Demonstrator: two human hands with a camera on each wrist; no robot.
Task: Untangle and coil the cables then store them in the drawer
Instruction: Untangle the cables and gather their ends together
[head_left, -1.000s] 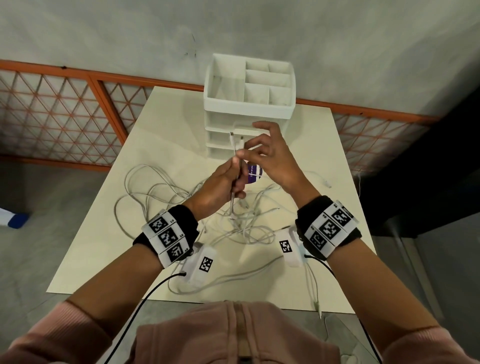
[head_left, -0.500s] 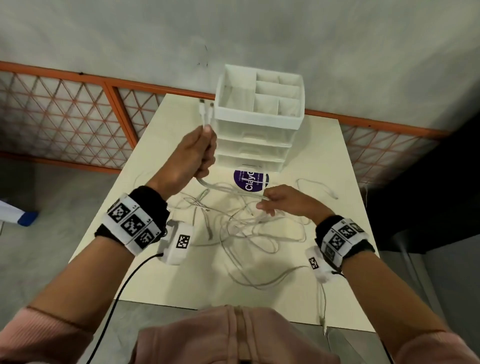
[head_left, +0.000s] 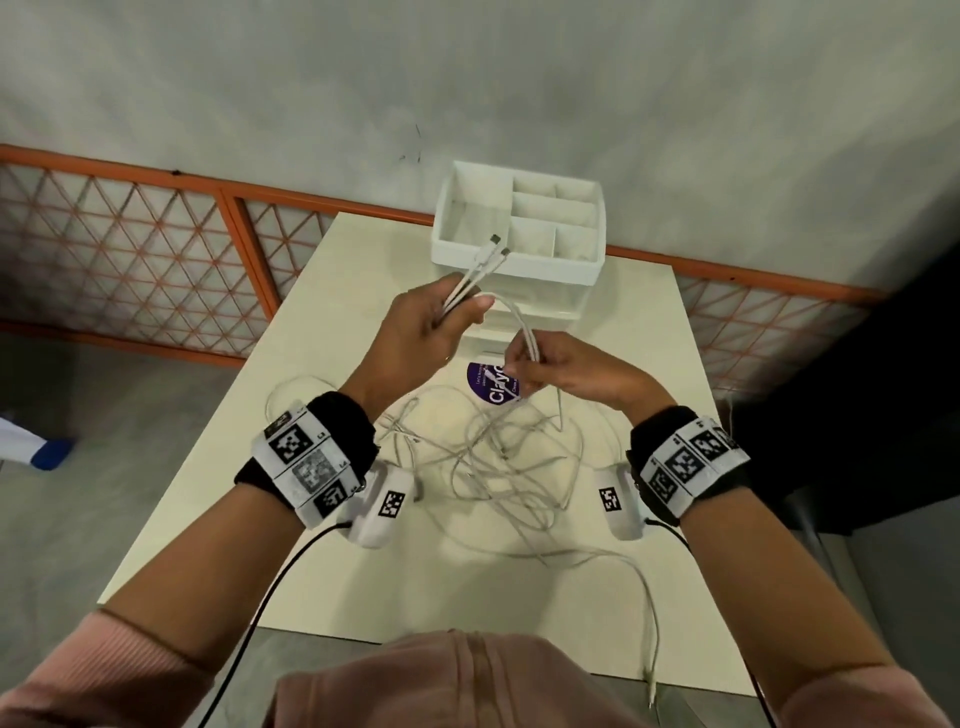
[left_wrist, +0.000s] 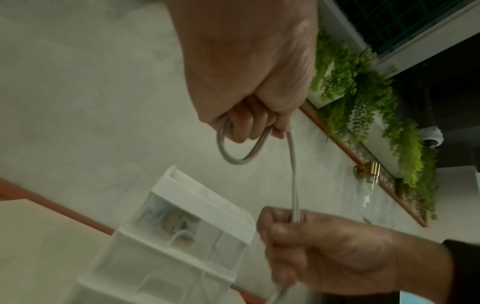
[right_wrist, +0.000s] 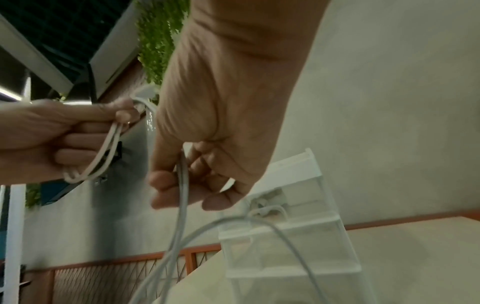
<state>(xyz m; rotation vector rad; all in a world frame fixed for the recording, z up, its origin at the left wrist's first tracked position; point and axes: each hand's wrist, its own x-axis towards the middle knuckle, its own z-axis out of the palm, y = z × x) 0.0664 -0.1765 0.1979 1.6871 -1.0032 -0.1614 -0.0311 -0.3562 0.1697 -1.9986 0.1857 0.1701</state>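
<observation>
Pale cream worktop (head_left: 322, 457), rectangular, its far edge pushed against a grey plaster wall (head_left: 467, 78) with an orange-framed lattice railing (head_left: 130, 260) running along the wall's foot; grey floor (head_left: 78, 519) off the left edge, a dark opening past the right edge. White drawer unit (head_left: 519, 260) at the middle of the far edge, open divided tray on top, translucent drawers below, seen closed. Round purple sticker (head_left: 493, 387) on the worktop just in front of the unit. Tangle of white cables (head_left: 498, 467) spread loosely over the centre of the worktop, one strand trailing to the near right corner and hanging over the near edge. Raised above the tangle, in front of the drawers, one folded cable (head_left: 511, 317): left hand (head_left: 431, 332) with its grip curled tight around the doubled length, two plug ends poking out towards the tray, a small loop showing under the fingers (left_wrist: 241, 127) in the left wrist view; right hand (head_left: 566, 374) pinching the same cable lower down between thumb and fingertips, strands dropping from it to the pile. Hanging green plants (left_wrist: 369, 107) high on the wall in both wrist views. Marker-covered bands on both wrists, pink sleeves below.
</observation>
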